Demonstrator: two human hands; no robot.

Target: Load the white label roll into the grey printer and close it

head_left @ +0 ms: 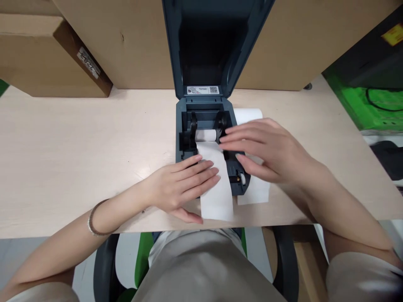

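A dark blue label printer (180,126) stands on the table with its lid (173,50) raised at the back. Inside it, a small white paper roll (206,135) sits between two black holders. From this roll a white paper strip (218,201) runs forward over the printer's front and past it. My left hand (185,184) lies flat on the strip, fingers stretched out. My right hand (264,147) hovers at the printer's right side, fingers apart, its fingertips near the right roll holder (222,119). Whether they touch the holder I cannot tell.
Right of the printer, partly behind my right hand, lies another white paper roll (248,114) with a loose sheet (253,195) near it. A cardboard box (31,58) stands at the back left. Brown board (283,46) rises behind the printer. A green item (374,107) is at far right.
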